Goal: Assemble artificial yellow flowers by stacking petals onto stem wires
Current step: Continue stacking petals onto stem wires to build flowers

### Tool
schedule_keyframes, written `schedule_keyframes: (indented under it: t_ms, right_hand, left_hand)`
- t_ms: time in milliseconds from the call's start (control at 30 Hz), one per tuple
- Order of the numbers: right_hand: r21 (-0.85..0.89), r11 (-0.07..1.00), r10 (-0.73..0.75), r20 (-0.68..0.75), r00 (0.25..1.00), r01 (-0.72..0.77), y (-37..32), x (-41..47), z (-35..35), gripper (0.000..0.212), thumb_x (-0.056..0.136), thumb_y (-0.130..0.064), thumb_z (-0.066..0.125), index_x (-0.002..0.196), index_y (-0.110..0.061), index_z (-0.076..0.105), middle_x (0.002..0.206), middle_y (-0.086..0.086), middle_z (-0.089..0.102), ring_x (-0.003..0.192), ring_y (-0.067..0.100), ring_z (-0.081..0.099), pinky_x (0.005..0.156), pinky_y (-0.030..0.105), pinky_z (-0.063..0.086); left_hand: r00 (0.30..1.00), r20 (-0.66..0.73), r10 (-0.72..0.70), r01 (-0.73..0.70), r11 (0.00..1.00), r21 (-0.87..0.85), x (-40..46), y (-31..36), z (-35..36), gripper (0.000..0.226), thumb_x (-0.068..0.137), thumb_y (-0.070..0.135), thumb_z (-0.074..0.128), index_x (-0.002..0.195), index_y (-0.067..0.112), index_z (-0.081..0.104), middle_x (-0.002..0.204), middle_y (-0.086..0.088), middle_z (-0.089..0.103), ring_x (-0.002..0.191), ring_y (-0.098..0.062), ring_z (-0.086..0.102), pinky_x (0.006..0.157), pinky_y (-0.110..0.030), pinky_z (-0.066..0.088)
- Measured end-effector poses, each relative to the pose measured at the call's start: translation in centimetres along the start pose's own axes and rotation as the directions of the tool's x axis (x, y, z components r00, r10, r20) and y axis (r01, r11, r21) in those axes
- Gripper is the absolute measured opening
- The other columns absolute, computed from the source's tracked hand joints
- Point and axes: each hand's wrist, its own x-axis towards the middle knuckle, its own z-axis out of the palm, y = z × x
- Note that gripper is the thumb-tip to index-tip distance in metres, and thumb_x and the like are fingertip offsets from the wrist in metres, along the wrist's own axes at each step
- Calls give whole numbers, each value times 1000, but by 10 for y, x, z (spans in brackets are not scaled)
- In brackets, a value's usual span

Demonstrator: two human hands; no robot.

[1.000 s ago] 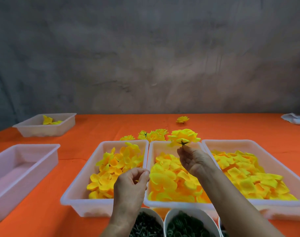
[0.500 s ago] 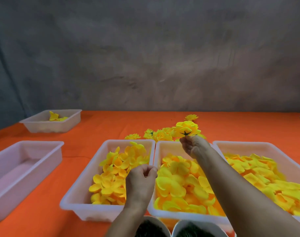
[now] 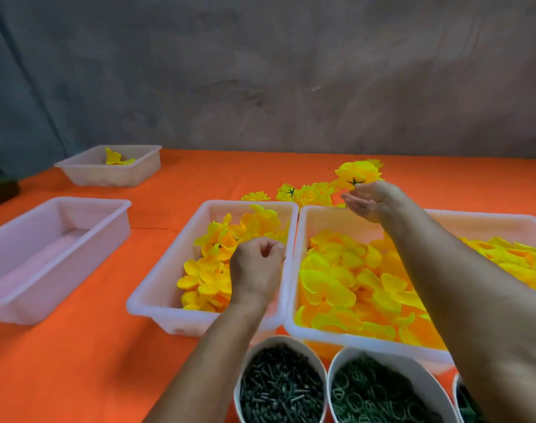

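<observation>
Right hand (image 3: 367,199) reaches past the far rim of the middle tray (image 3: 309,227), fingertips pinching an assembled yellow flower (image 3: 356,174) by its green base, above the pile of finished flowers (image 3: 306,193) on the orange table (image 3: 77,361). Left hand (image 3: 256,270) hangs over the left petal tray (image 3: 156,288), fingers curled; cannot tell whether it holds anything. Loose petals (image 3: 346,279) fill the middle tray.
</observation>
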Motion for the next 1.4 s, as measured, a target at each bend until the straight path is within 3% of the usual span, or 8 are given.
schedule_keyframes:
  t_ms: [100, 167, 233, 333, 433, 667, 867, 1400]
  right_hand:
    - [-40, 999, -11, 19, 1000, 12, 2, -14, -3, 15, 99, -3, 37, 102, -5, 51, 136, 10, 52, 112, 25, 61, 45, 22, 50]
    - [-40, 999, -13, 40, 999, 14, 5, -27, -7, 15, 100, -5, 37, 102, -8, 51, 130, 8, 56, 118, 24, 57, 46, 20, 49]
    - [-58, 998, -28, 71, 997, 32, 8, -42, -14, 21, 99, -7, 39, 114, -9, 53, 118, 8, 61, 108, 22, 61, 53, 19, 47]
    - [-47, 998, -28, 131, 991, 35, 15, -70, -25, 15, 97, -11, 46, 87, -12, 57, 79, 3, 68, 70, 13, 62, 50, 16, 45]
    - [-15, 1000, -23, 174, 984, 26, 25, -98, -36, 16, 94, -11, 50, 80, -11, 58, 53, -2, 66, 48, 8, 63, 43, 12, 45]
    - [-14, 1000, 0, 253, 967, 3, 58, -156, -56, 16, 93, -10, 51, 81, -10, 61, 55, -3, 67, 46, 7, 62, 42, 12, 44]
    - [-69, 997, -18, 268, 963, 38, 79, -188, -66, 11, 90, -13, 58, 82, -12, 65, 64, -2, 69, 56, 8, 64, 48, 18, 48]
    - [-153, 978, -98, 248, 964, 139, 103, -214, -74, 5, 87, -13, 63, 85, -9, 65, 75, 5, 68, 67, 14, 61, 63, 25, 46]
  left_hand:
    - [1000, -17, 11, -11, 999, 37, 0, -3, -5, 19, 88, 11, 58, 74, 2, 68, 78, -22, 67, 66, -28, 53, 73, -51, 53]
    - [1000, -23, 11, -9, 999, 49, -3, -4, -9, 19, 88, 12, 59, 75, 2, 68, 78, -21, 67, 71, -37, 58, 74, -52, 53]
    - [1000, -24, 12, -11, 998, 56, -8, -3, -11, 20, 88, 13, 59, 74, 2, 68, 78, -20, 68, 77, -39, 62, 74, -51, 53]
    - [1000, -10, 26, -25, 997, 66, -20, 3, -15, 21, 89, 13, 58, 75, 0, 67, 79, -22, 67, 78, -40, 62, 74, -51, 53]
    - [999, 2, 43, -43, 996, 75, -33, 9, -18, 20, 89, 12, 57, 77, 0, 68, 79, -21, 68, 78, -40, 62, 74, -51, 53]
    - [997, -15, 71, -69, 994, 88, -59, 15, -29, 21, 88, 11, 57, 73, 2, 67, 77, -23, 67, 72, -40, 61, 73, -52, 53]
    - [998, -16, 54, -53, 996, 66, -74, 13, -38, 29, 88, 12, 59, 61, 18, 61, 70, -11, 67, 59, -22, 56, 73, -47, 55]
    - [996, -93, 17, 0, 983, 184, -75, -19, -66, 16, 86, 12, 60, 71, 8, 67, 73, -12, 69, 76, -34, 65, 74, -42, 54]
